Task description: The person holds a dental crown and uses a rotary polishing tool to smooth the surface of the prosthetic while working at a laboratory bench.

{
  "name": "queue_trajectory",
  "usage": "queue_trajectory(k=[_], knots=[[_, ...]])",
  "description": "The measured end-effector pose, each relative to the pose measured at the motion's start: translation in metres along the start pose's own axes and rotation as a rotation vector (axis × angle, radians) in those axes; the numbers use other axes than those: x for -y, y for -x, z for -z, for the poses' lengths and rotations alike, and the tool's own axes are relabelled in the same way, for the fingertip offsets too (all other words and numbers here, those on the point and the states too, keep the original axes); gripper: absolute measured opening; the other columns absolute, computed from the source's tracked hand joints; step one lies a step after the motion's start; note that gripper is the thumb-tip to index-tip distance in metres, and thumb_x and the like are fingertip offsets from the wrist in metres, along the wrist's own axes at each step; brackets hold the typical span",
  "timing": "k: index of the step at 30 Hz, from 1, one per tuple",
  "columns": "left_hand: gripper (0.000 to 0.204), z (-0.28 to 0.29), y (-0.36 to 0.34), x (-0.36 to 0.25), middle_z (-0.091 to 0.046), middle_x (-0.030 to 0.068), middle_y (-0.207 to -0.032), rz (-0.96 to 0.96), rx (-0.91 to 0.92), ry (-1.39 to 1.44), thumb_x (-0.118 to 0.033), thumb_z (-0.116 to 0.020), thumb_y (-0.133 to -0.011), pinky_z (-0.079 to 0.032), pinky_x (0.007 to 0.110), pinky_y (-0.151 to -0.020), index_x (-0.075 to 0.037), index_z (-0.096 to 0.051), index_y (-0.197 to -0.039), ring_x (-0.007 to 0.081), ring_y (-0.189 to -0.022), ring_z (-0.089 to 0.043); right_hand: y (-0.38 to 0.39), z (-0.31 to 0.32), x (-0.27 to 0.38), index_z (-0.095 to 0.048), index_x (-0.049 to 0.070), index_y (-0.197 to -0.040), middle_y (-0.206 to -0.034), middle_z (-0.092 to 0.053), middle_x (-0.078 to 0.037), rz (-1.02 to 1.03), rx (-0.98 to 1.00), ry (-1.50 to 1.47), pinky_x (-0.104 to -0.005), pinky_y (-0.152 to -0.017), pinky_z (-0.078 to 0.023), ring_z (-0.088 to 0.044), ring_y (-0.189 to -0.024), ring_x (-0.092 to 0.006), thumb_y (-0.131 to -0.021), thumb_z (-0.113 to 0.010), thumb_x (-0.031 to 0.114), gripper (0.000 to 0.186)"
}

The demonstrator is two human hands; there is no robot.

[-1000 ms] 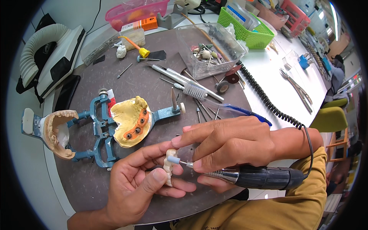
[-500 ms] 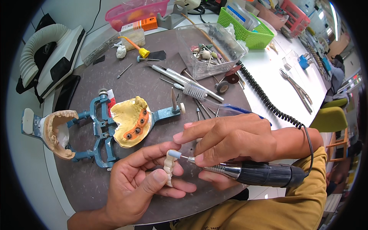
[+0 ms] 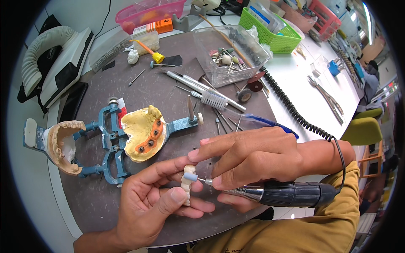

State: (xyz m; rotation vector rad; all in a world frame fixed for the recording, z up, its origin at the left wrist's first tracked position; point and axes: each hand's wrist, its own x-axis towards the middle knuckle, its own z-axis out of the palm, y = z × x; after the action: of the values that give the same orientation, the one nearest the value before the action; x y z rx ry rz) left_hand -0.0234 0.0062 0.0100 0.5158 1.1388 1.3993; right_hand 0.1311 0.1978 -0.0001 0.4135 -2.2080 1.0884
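While the left hand pinches a small whitish dental bridge between thumb and fingers, the right hand grips a black and silver rotary handpiece, its pale blue tip touching the bridge. Both hands hover low over the dark round table. Just beyond the left hand lies a blue articulator opened flat, with a yellow plaster model and a beige one. A coiled black cord runs from the right wrist.

The articulator lies left of the hands, the clear box behind, on the mat.
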Motion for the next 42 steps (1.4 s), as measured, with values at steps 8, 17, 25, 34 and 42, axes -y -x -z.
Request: queue_trajectory(k=[8,17,25,34,42], knots=[[0.057,-0.0008,0.0007,-0.0005,-0.065,0.0198,-0.114,0.001,-0.005,-0.021,-0.019,-0.065,-0.098,-0.064,0.029,-0.070,0.006,-0.041,-0.143,0.0293,-0.085,-0.075,0.0013,-0.0016,-0.0016,-0.064,0.000,-0.098,-0.088,-0.071,-0.015,-0.003,-0.011,-0.018,-0.0522,-0.092,-0.058,-0.070,-0.106,-0.0397,-0.081,-0.080,0.002,0.024],[0.055,-0.0020,-0.0006,-0.0023,-0.064,0.0206,-0.114,0.016,0.011,-0.008,-0.017,-0.066,-0.097,-0.064,0.030,-0.070,0.006,-0.043,-0.141,0.0290,-0.085,-0.075,0.0009,-0.0010,-0.0014,-0.064,0.000,-0.098,-0.089,-0.071,-0.015,-0.008,-0.022,-0.015,-0.0524,-0.092,-0.058,-0.070,-0.106,-0.0400,-0.081,-0.080,0.003,0.023],[0.052,-0.0024,0.0000,-0.0022,-0.064,0.0174,-0.110,0.011,-0.010,-0.027,-0.016,-0.067,-0.096,-0.065,0.031,-0.071,0.005,-0.044,-0.138,0.0287,-0.086,-0.074,0.0007,0.0014,-0.0015,-0.062,0.000,-0.101,-0.091,-0.070,-0.015,-0.018,0.017,0.002,-0.0523,-0.093,-0.057,-0.070,-0.107,-0.0400,-0.081,-0.080,0.002,0.027],[0.043,-0.0050,-0.0016,0.0045,-0.063,0.0147,-0.110,-0.077,-0.071,-0.012,-0.007,-0.065,-0.094,-0.066,0.037,-0.079,0.000,-0.046,-0.131,0.0250,-0.096,-0.072,0.0021,-0.0009,-0.0017,-0.060,0.000,-0.103,-0.092,-0.069,-0.015,0.027,-0.030,0.003,-0.0520,-0.092,-0.057,-0.070,-0.107,-0.0405,-0.082,-0.079,0.002,0.028],[0.040,-0.0047,-0.0018,0.0020,-0.062,0.0164,-0.113,-0.056,-0.030,-0.047,-0.014,-0.066,-0.096,-0.066,0.036,-0.077,0.005,-0.049,-0.127,0.0238,-0.099,-0.071,0.0024,-0.0048,-0.0048,-0.064,-0.002,-0.099,-0.091,-0.071,-0.017,0.052,-0.029,-0.012,-0.0529,-0.091,-0.058,-0.070,-0.105,-0.0408,-0.080,-0.080,0.001,0.025]])
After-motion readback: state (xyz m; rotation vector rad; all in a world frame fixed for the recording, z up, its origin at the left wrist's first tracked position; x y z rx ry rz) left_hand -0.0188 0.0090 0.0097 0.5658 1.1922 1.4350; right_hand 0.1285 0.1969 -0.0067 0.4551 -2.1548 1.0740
